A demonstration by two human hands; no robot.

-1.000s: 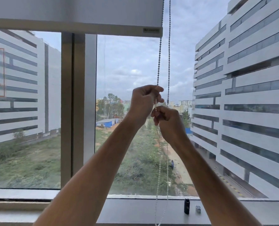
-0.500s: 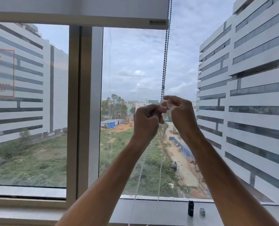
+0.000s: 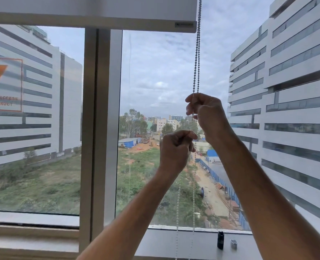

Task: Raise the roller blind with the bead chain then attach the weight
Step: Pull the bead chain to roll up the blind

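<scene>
Head view: the white roller blind [image 3: 91,10] sits high in the window, its pale bottom bar [image 3: 91,22] crossing near the top of the glass, so the raising looks nearly done. The silver metal bead chain [image 3: 196,61] hangs as two strands from beside the bar's right end. The right hand [image 3: 207,111], the higher of the two, has its fingers curled round the strands and pinches them where they enter the fist. The left hand [image 3: 175,149] is lower and just to the left, also closed, thumb and forefinger nipping a strand at its right edge. Below the hands the pale strands fall to the grey window sill [image 3: 164,244], one slanting left, one nearly plumb.

On the sill, right of the strands, stand a small black cylindrical piece [image 3: 220,239] and a small silver clip-like piece [image 3: 233,243], apart from each other; one or both are probably the weight, though they are too small to tell.

To do this step well, only one strand should be drawn down, so the upper hand would do best to let the idle strand slip free. Pull straight down in line with the clutch, not out towards the room, in short hand-over-hand strokes. Keep one hand holding while the other shifts, lest the blind run back. Ease off as the bar nears the top.
</scene>
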